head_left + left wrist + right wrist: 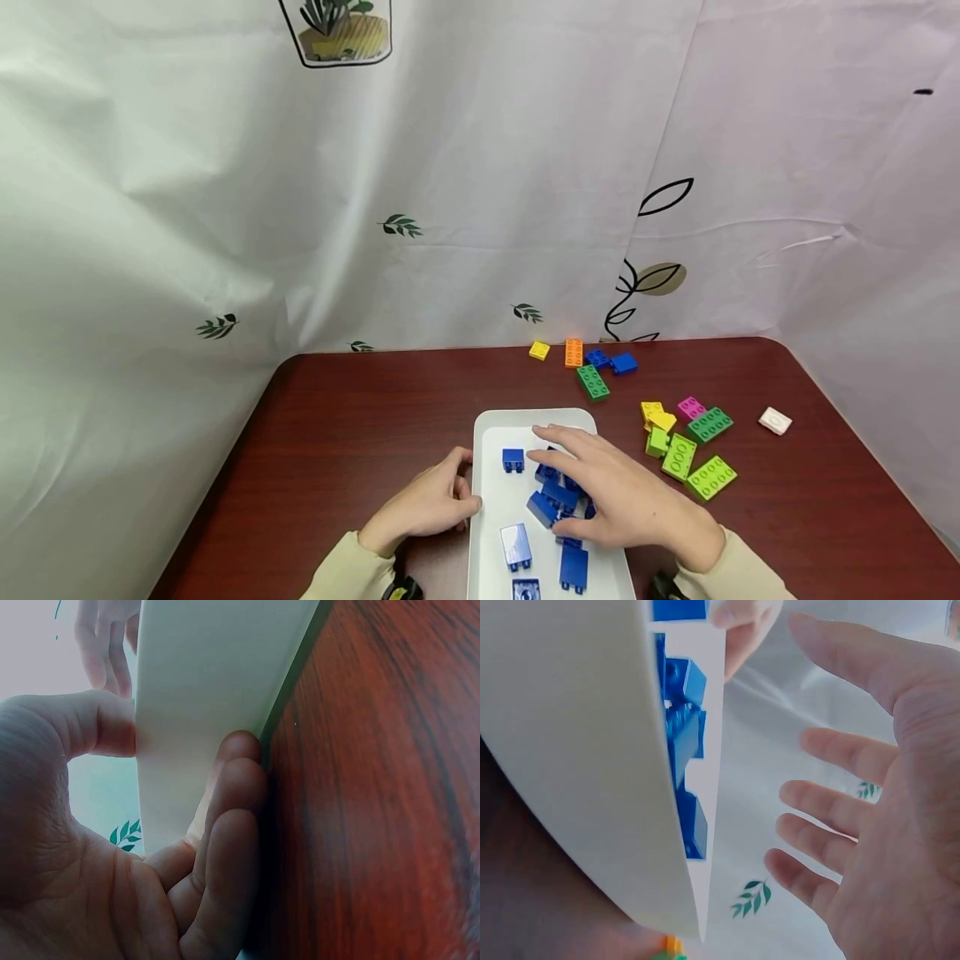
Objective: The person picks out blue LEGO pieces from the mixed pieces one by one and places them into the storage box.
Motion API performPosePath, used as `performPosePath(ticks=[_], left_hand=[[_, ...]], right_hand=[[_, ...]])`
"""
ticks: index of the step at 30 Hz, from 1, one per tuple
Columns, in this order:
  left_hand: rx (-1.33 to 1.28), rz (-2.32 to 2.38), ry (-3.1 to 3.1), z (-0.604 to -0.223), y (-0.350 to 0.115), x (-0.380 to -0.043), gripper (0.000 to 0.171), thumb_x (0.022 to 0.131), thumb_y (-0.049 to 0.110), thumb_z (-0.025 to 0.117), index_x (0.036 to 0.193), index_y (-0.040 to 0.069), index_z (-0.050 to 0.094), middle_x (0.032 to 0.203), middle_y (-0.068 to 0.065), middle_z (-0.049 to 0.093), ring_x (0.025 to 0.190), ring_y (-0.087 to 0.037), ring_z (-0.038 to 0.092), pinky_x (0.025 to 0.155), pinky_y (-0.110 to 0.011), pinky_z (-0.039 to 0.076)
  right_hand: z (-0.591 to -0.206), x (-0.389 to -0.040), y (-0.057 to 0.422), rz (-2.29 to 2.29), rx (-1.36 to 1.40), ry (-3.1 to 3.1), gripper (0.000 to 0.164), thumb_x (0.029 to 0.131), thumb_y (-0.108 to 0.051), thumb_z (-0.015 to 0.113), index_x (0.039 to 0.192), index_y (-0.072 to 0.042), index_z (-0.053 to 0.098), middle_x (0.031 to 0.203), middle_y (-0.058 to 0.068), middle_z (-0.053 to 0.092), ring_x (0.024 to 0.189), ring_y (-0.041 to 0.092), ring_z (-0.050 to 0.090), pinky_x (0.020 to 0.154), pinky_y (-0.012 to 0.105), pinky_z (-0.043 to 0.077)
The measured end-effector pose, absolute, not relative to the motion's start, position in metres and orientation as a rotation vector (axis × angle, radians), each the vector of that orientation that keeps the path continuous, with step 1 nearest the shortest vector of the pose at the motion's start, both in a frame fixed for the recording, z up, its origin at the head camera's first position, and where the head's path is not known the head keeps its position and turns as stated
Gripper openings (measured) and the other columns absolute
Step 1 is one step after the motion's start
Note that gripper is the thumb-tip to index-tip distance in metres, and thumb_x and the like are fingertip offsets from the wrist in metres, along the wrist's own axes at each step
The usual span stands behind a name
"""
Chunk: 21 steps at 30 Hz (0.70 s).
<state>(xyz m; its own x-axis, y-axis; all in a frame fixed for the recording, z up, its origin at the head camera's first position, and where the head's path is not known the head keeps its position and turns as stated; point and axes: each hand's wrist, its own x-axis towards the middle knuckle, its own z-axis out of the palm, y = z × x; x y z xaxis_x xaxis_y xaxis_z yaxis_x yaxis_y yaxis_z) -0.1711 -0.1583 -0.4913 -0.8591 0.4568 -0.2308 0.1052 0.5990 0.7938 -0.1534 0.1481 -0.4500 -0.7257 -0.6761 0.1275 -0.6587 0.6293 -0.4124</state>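
A white tray point(491, 429) lies on the dark red tabletop with several blue toy bricks point(558, 493) in it, some heaped together and others apart. My left hand point(429, 502) holds the tray by its left side. In the left wrist view its thumb meets the rim, and the curled fingers point(232, 847) lie against the outer wall near the table. Over the heaped bricks hovers my right hand point(618, 487), fingers spread. The right wrist view shows this palm point(900, 847) with nothing in it, apart from the blue bricks point(686, 742); in the head view it hides part of the heap.
Right of the tray lie lime green bricks point(711, 477), a dark green brick point(709, 425), yellow and pink ones, and a white brick point(775, 421). Behind it are an orange brick point(573, 352), a yellow one, a green one and two blue ones. A patterned pale curtain point(465, 167) hangs behind the table.
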Motion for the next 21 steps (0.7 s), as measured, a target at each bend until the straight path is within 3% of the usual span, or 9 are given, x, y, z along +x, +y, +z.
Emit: performPosePath(ticks=[21], left_hand=[[0.456, 1.171, 2.415, -0.493, -0.158, -0.169, 0.054, 0.086, 0.018, 0.067, 0.135, 0.006, 0.048, 0.068, 0.005, 0.062, 0.056, -0.014, 0.064, 0.056, -0.026, 0.047]], right_hand=[[-0.439, -0.223, 0.196, -0.546, -1.032, 3.025, 0.077, 0.081, -0.043, 0.086, 0.147, -0.015, 0.057, 0.155, 0.016, 0.050, 0.140, 0.040, 0.051, 0.107, 0.062, 0.047]])
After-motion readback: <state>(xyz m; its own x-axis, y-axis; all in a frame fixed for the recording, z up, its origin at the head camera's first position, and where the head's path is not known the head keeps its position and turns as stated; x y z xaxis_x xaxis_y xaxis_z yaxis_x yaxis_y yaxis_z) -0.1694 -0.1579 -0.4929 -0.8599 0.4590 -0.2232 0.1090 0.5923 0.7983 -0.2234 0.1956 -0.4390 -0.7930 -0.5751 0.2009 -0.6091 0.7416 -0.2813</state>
